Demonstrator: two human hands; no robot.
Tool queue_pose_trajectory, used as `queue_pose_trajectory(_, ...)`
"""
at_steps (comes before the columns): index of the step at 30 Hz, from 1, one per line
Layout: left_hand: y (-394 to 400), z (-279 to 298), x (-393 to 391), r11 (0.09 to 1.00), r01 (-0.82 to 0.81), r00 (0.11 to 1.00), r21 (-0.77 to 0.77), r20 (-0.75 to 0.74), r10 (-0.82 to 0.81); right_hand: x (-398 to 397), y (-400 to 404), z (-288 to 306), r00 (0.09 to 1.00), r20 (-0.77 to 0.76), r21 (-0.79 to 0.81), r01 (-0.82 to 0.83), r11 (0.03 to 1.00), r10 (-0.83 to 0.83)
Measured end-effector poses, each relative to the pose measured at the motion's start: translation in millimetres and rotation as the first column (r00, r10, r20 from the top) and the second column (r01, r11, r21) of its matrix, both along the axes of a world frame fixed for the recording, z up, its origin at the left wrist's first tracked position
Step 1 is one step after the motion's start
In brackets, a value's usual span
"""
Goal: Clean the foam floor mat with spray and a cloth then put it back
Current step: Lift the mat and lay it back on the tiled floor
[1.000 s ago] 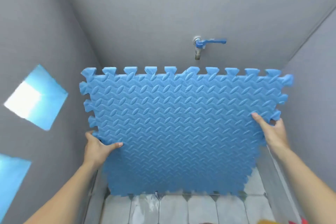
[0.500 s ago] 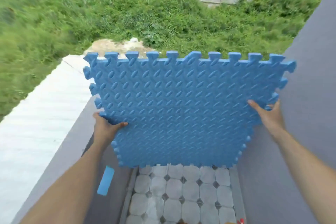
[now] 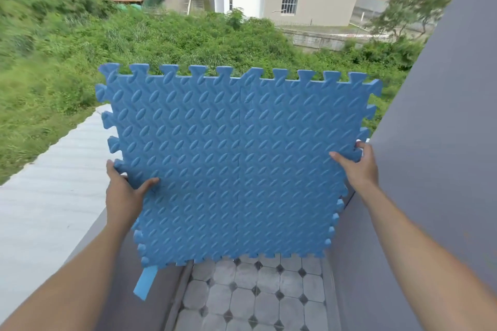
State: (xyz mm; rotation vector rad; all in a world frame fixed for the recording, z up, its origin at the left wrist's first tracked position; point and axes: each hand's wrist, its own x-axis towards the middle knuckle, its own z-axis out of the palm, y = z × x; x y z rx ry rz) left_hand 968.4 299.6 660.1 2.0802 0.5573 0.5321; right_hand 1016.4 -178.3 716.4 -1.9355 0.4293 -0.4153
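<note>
A blue foam floor mat (image 3: 236, 158) with interlocking toothed edges and an embossed leaf pattern is held upright in front of me, above a low grey parapet. My left hand (image 3: 122, 191) grips its left edge, thumb on the front face and fingers behind. My right hand (image 3: 359, 165) grips the right edge the same way. A seam down the middle shows two joined tiles. No spray bottle or cloth is in view.
A grey wall (image 3: 441, 142) rises at the right. The low grey parapet (image 3: 118, 263) runs at the left with a blue strip (image 3: 145, 283) on it. Patterned floor tiles (image 3: 255, 298) lie below. Beyond are a pale corrugated roof (image 3: 45, 196), green bushes and buildings.
My view swung from a grey wall with a blue tap round to the open outdoor side. The mat stayed upright in both hands, and now sits a little lower in view.
</note>
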Motion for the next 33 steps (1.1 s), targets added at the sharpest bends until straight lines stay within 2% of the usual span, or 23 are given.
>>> queue_pose_trajectory(3, 14, 3, -12, 1.000, 0.001, 1.000, 0.022, 0.000, -0.001, 3, 10, -1, 0.998, 0.042, 0.038, -0.045, 0.998, 0.044)
queue_pose_trajectory(6, 19, 6, -38, 0.997, -0.070, 0.995, 0.010, -0.064, 0.071, 15, 14, -5, 0.987, 0.025, 0.106, -0.159, 0.982, 0.157)
queue_pose_trajectory(9, 27, 11, -75, 0.988, -0.120, 0.990, 0.098, -0.068, 0.127, 36, 31, -7, 0.956, 0.004, 0.129, -0.291, 0.948, 0.293)
queue_pose_trajectory(12, 38, 18, -110, 0.959, -0.187, 0.975, 0.211, -0.082, 0.208, 49, 64, 1, 0.900, -0.025, 0.141, -0.428, 0.893, 0.435)
queue_pose_trajectory(19, 43, 17, -209, 0.896, -0.420, 0.891, 0.146, -0.124, 0.437, 71, 135, -4, 0.726, -0.003, 0.152, -0.680, 0.717, 0.688)
queue_pose_trajectory(22, 35, 13, -260, 0.842, -0.521, 0.821, 0.142, -0.188, 0.540, 57, 177, 6, 0.617, 0.017, 0.071, -0.786, 0.614, 0.787)
queue_pose_trajectory(26, 25, 9, -352, 0.653, -0.735, 0.623, 0.183, -0.197, 0.757, 9, 252, 6, 0.419, 0.071, 0.050, -0.908, 0.417, 0.905)
queue_pose_trajectory(33, -2, 11, -518, 0.330, -0.920, 0.304, 0.213, -0.148, 0.941, -85, 382, -8, 0.079, 0.078, 0.065, -0.995, 0.074, 0.994)
